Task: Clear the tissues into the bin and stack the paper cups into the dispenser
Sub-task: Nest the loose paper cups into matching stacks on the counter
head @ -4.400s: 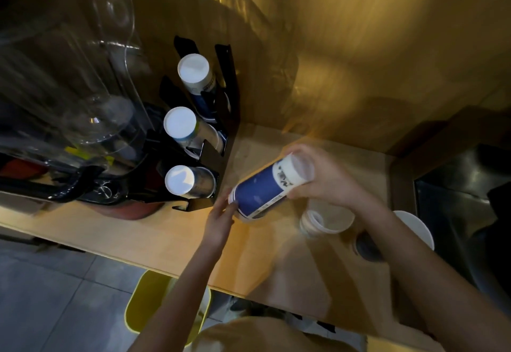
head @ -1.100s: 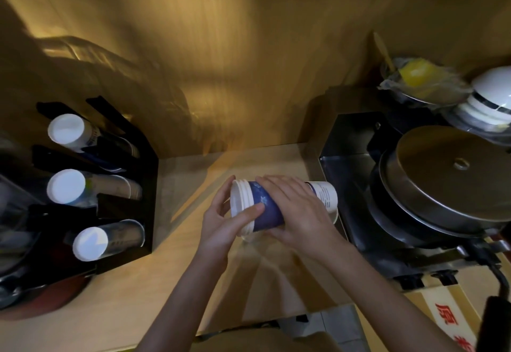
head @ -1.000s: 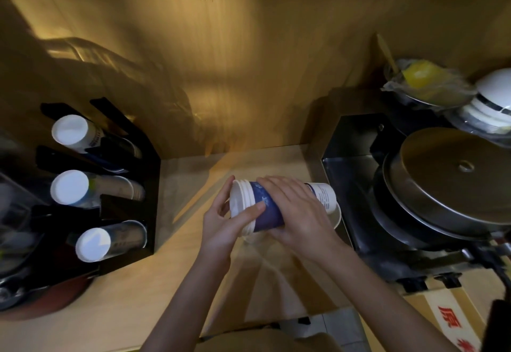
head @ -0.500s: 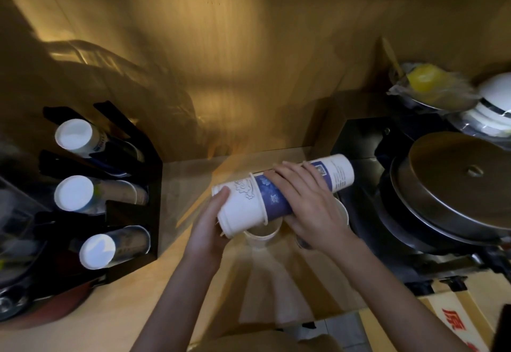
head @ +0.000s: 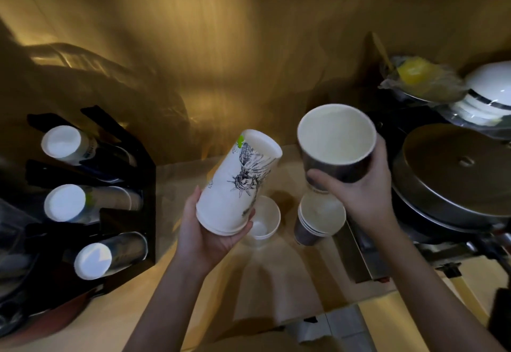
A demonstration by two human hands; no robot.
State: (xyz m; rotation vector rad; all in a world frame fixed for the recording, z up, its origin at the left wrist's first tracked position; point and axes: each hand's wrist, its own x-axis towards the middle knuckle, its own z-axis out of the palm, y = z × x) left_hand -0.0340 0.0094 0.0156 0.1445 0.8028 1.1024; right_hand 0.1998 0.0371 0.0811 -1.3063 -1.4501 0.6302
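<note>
My left hand [head: 206, 237] grips a stack of white printed paper cups [head: 236, 183], held upside down and tilted, bottom toward the upper right. My right hand [head: 362, 188] holds a dark paper cup [head: 336, 144] with its white inside facing me. On the wooden counter [head: 276, 282] below stand a small white cup [head: 262, 223] and a short stack of dark cups [head: 316, 221]. The black cup dispenser [head: 130, 185] at the left holds three rows of cups lying on their sides, white bottoms toward me. No tissues or bin are in view.
A metal appliance with a large round lid [head: 456, 174] fills the right side. Behind it are stacked white bowls [head: 489, 94] and a plastic-wrapped dish with something yellow [head: 417, 80]. A wooden wall rises behind the counter. The counter's front edge lies near my forearms.
The joined stack has been pulled apart: my left hand now holds the white cups and my right hand the dark cup. Both hands have risen and moved apart.
</note>
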